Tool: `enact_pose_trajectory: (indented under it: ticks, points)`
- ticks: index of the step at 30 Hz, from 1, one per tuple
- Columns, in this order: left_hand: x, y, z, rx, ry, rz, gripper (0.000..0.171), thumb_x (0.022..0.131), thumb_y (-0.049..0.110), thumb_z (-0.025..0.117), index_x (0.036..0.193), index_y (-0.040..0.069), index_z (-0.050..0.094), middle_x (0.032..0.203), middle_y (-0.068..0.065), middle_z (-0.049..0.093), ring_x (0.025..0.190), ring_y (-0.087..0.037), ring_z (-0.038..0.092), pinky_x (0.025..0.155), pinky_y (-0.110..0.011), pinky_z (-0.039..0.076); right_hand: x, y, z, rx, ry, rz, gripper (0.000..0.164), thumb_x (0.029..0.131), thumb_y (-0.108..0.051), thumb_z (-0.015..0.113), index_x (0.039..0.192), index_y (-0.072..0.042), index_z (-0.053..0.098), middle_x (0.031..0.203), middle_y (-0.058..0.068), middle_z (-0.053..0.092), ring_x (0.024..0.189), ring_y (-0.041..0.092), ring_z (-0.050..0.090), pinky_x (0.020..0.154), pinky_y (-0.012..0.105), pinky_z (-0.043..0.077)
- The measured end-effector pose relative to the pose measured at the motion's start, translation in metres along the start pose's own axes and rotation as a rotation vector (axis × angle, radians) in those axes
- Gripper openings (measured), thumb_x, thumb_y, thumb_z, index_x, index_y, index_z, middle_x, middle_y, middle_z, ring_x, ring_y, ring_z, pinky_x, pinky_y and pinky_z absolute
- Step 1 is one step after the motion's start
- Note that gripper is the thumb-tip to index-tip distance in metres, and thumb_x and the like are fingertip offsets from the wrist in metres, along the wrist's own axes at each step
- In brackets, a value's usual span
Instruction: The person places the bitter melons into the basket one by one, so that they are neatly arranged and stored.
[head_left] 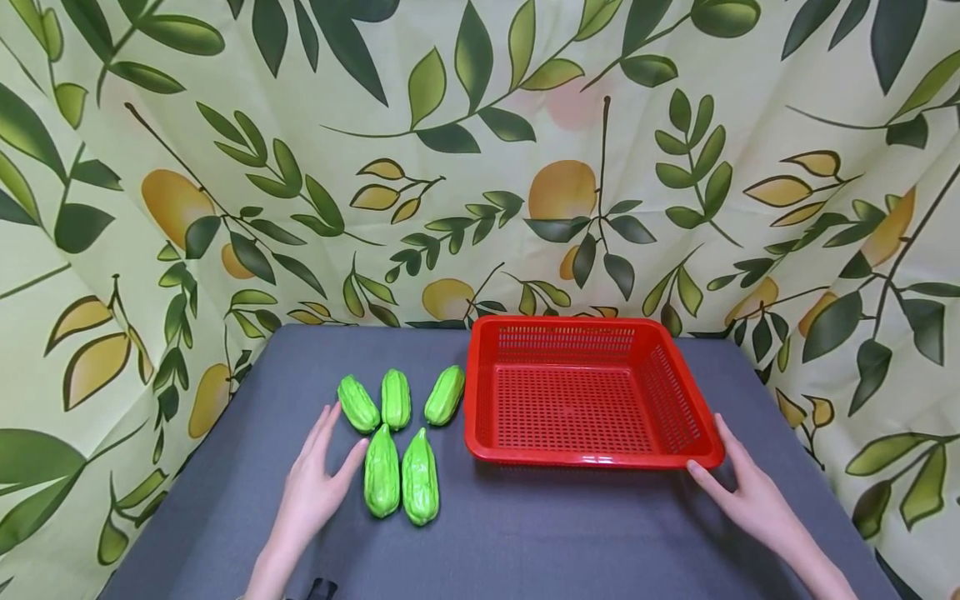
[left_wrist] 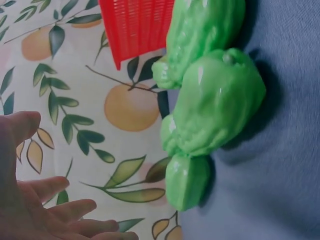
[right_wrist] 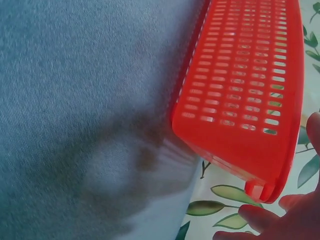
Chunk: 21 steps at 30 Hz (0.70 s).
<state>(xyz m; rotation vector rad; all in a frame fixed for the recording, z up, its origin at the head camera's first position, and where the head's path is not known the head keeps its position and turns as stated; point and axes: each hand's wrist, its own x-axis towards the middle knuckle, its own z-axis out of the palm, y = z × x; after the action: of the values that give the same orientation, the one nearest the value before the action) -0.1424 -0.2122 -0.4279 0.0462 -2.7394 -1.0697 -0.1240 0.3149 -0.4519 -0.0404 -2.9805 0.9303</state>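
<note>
Lying ahead and to the right of the left hand [head_left: 318, 475], five green gourds [head_left: 382, 475] are grouped on the worktop [head_left: 570, 533]; that hand's fingers are held apart, and whether the nearest gourd is touched cannot be told. A red basket [head_left: 592, 460] is set just left of the right hand [head_left: 750, 496], whose fingers are spread at its near corner, contact being hard to make out. From the left wrist, gourds are partly hidden by one another and the basket is cut off; below the left hand, a dark object [head_left: 322, 589] is cropped, its kind unclear
</note>
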Motion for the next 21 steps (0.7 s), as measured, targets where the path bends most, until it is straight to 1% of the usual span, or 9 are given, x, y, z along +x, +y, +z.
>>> enact_pose_trajectory:
  ticks: [8, 13, 14, 16, 17, 18, 19, 20, 21]
  points:
    - [-0.01, 0.0, 0.009, -0.106, 0.03, -0.059, 0.064, 0.094, 0.034, 0.057, 0.149, 0.013, 0.031, 0.153, -0.02, 0.029, 0.139, -0.041, 0.029, 0.109, -0.06, 0.025, -0.003, 0.001, 0.01, 0.04, 0.022, 0.037, 0.093, 0.092, -0.041, 0.057, 0.152, -0.014, -0.008, 0.149, 0.035, 0.02, 0.126, 0.058, 0.032, 0.088, 0.071, 0.035]
    - [-0.018, -0.001, 0.018, -0.194, 0.024, -0.14, 0.061, 0.095, 0.031, 0.056, 0.148, 0.01, 0.033, 0.151, -0.021, 0.032, 0.139, -0.041, 0.03, 0.109, -0.057, 0.03, -0.005, 0.001, 0.018, 0.127, 0.045, 0.066, 0.092, 0.094, -0.038, 0.056, 0.152, -0.014, -0.011, 0.151, 0.035, 0.015, 0.13, 0.058, 0.028, 0.09, 0.068, 0.034]
    - [-0.019, -0.001, 0.019, -0.218, 0.015, -0.16, 0.061, 0.096, 0.03, 0.055, 0.148, 0.01, 0.032, 0.151, -0.021, 0.031, 0.139, -0.041, 0.03, 0.11, -0.056, 0.031, -0.006, 0.001, 0.02, 0.152, 0.049, 0.068, 0.092, 0.094, -0.037, 0.056, 0.151, -0.015, -0.012, 0.152, 0.034, 0.012, 0.131, 0.056, 0.026, 0.098, 0.061, 0.036]
    - [-0.021, -0.001, 0.022, -0.273, -0.003, -0.197, 0.061, 0.096, 0.03, 0.054, 0.148, 0.009, 0.03, 0.152, -0.023, 0.029, 0.139, -0.043, 0.028, 0.11, -0.055, 0.031, -0.006, 0.001, 0.023, 0.2, 0.067, 0.06, 0.091, 0.095, -0.035, 0.056, 0.151, -0.016, -0.013, 0.153, 0.032, 0.008, 0.134, 0.053, 0.022, 0.107, 0.034, 0.039]
    - [-0.022, -0.002, 0.023, -0.3, -0.006, -0.212, 0.061, 0.097, 0.03, 0.054, 0.149, 0.008, 0.03, 0.152, -0.024, 0.028, 0.139, -0.044, 0.027, 0.111, -0.054, 0.03, -0.006, 0.001, 0.024, 0.224, 0.079, 0.053, 0.09, 0.095, -0.032, 0.056, 0.151, -0.016, -0.013, 0.154, 0.031, 0.007, 0.136, 0.049, 0.021, 0.105, 0.018, 0.038]
    - [-0.023, -0.003, 0.025, -0.324, -0.009, -0.223, 0.062, 0.097, 0.029, 0.054, 0.149, 0.007, 0.029, 0.152, -0.025, 0.027, 0.138, -0.045, 0.027, 0.111, -0.054, 0.029, -0.007, 0.001, 0.026, 0.239, 0.094, 0.044, 0.09, 0.095, -0.03, 0.056, 0.152, -0.016, -0.012, 0.154, 0.031, 0.008, 0.138, 0.042, 0.021, 0.098, 0.004, 0.034]
    - [-0.024, -0.004, 0.027, -0.35, -0.012, -0.232, 0.062, 0.097, 0.028, 0.054, 0.149, 0.006, 0.028, 0.152, -0.026, 0.026, 0.138, -0.045, 0.026, 0.112, -0.053, 0.028, -0.007, 0.0, 0.027, 0.257, 0.109, 0.034, 0.089, 0.095, -0.028, 0.057, 0.152, -0.016, -0.011, 0.154, 0.032, 0.009, 0.142, 0.027, 0.022, 0.089, -0.005, 0.028]
    - [-0.026, -0.005, 0.029, -0.367, -0.011, -0.237, 0.062, 0.097, 0.027, 0.054, 0.148, 0.005, 0.028, 0.152, -0.027, 0.025, 0.138, -0.046, 0.026, 0.112, -0.053, 0.028, -0.007, 0.0, 0.029, 0.279, 0.123, 0.022, 0.089, 0.095, -0.026, 0.057, 0.152, -0.015, -0.011, 0.153, 0.032, 0.009, 0.141, 0.01, 0.023, 0.081, -0.009, 0.022]
    - [-0.027, -0.006, 0.031, -0.379, -0.007, -0.241, 0.061, 0.097, 0.026, 0.054, 0.148, 0.004, 0.029, 0.151, -0.028, 0.026, 0.138, -0.046, 0.026, 0.112, -0.053, 0.028, -0.006, 0.0, 0.03, 0.309, 0.135, 0.01, 0.089, 0.095, -0.024, 0.057, 0.152, -0.014, -0.011, 0.152, 0.035, 0.011, 0.135, -0.004, 0.027, 0.081, -0.009, 0.024]
